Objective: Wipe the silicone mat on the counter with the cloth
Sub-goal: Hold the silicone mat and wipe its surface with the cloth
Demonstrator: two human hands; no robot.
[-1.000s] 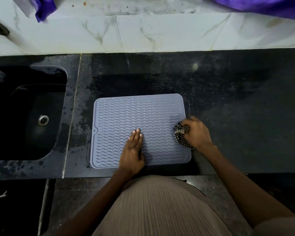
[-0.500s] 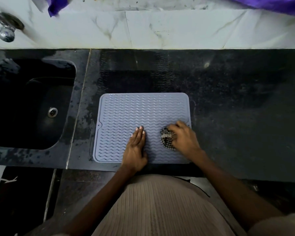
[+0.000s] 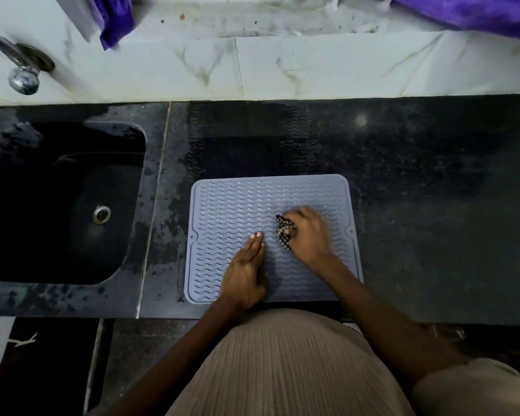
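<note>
A grey silicone mat (image 3: 231, 211) with wavy ridges lies flat on the black counter (image 3: 433, 190), close to its front edge. My left hand (image 3: 246, 268) presses flat on the mat's lower middle, fingers straight and together. My right hand (image 3: 308, 235) grips a bunched black-and-white checked cloth (image 3: 284, 231) against the mat, right of centre. The right hand is blurred by motion. Most of the cloth is hidden under that hand.
A black sink (image 3: 72, 205) with a metal drain (image 3: 101, 214) is set into the counter to the left, under a chrome tap (image 3: 21, 73). White marble tiles (image 3: 282, 70) form the back wall. Purple fabric (image 3: 114, 19) hangs at the top left and top right.
My right hand has slid the cloth leftward from the mat's right edge toward its middle and a little farther from me. My left hand has stayed pressed on the mat.
</note>
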